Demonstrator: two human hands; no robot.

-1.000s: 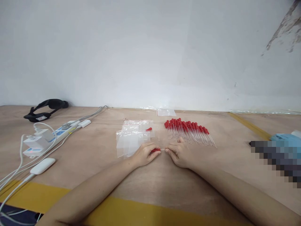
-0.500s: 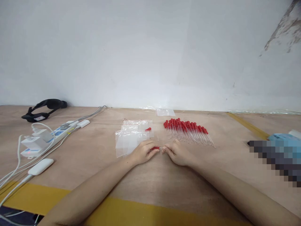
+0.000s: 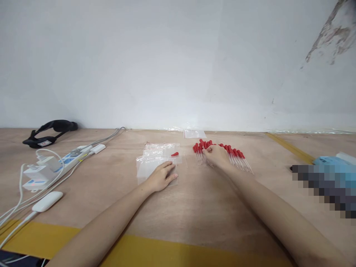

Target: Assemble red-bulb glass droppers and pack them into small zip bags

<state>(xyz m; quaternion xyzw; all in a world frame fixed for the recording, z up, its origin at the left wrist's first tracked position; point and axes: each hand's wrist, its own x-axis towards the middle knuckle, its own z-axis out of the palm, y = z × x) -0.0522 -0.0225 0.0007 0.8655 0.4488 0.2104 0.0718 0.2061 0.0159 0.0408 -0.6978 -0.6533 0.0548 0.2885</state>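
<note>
On bags (image 3: pixel 151 163): left hand (image 3: pixel 161 177) flat; right hand (image 3: pixel 215 155) on droppers (image 3: pixel 236 155).

Hands moved apart, left hand (image 3: pixel 161 177) now flat on the clear bags (image 3: pixel 151 163), right hand (image 3: pixel 215 154) gone far, onto the red droppers (image 3: pixel 236 155)
</note>
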